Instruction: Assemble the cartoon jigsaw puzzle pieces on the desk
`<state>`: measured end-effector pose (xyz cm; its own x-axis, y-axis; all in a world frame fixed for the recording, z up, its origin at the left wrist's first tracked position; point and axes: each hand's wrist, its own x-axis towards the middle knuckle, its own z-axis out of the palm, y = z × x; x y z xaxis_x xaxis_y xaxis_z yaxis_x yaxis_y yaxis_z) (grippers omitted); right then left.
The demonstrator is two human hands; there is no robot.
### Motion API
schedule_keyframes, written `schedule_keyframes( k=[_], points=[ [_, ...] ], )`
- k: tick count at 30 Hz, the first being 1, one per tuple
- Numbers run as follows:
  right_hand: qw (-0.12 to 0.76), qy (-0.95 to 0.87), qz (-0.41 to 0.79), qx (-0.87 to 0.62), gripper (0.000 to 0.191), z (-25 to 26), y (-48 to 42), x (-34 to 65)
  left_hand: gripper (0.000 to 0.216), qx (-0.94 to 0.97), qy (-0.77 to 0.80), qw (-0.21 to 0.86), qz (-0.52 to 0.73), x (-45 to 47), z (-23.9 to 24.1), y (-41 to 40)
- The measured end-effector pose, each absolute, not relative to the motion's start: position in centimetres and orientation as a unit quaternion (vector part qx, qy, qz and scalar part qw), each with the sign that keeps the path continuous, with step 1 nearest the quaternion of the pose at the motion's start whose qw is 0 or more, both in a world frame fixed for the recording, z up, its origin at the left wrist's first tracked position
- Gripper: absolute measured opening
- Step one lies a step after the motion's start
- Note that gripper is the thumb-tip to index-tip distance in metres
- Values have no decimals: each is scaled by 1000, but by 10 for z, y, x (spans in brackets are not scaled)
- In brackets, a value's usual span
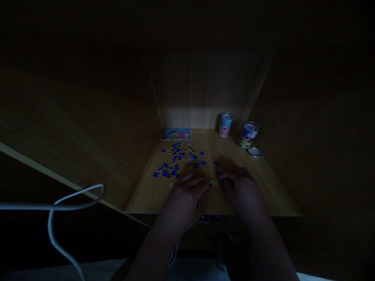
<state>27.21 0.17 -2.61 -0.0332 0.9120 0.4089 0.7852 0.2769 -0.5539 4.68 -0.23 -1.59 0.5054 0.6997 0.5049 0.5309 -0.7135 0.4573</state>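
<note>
Between my two hands lies a small joined bit of yellow jigsaw puzzle pieces (214,182) on the wooden desk (263,195). My left hand (190,191) has its fingers bent together, with the tips at the left end of that bit. From the other side, the curled fingers of my right hand (240,187) meet its right end. A short upright row of dark blue pieces (217,165) lies just beyond. Many loose pieces, mostly blue (165,170), are spread farther left, and one yellow piece (171,185) sits beside my left hand. The dim light hides fine detail at the fingertips.
A picture card (176,134) lies at the back left. Two cartoon-printed cans (225,125) (247,136) stand at the back right, with a round metal lid (254,152) before the nearer one. Wooden walls enclose the desk. A white cable (76,207) hangs at left.
</note>
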Motion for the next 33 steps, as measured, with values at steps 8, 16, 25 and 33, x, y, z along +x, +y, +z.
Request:
schedule_keyframes(
  k=[8, 16, 25, 33],
  points=[
    [366, -713, 88, -592, 30, -27, 2, 272, 30, 793, 415, 116, 431, 39, -13, 4],
    [352, -720, 74, -594, 29, -27, 2, 271, 30, 854, 366, 129, 347, 47, -14, -1],
    [345, -721, 76, -596, 29, -28, 1, 270, 33, 781, 496, 18, 380, 1, 11, 27],
    [330, -724, 69, -602, 28, -25, 1, 269, 50, 779, 593, -19, 201, -43, -7, 71]
  ],
)
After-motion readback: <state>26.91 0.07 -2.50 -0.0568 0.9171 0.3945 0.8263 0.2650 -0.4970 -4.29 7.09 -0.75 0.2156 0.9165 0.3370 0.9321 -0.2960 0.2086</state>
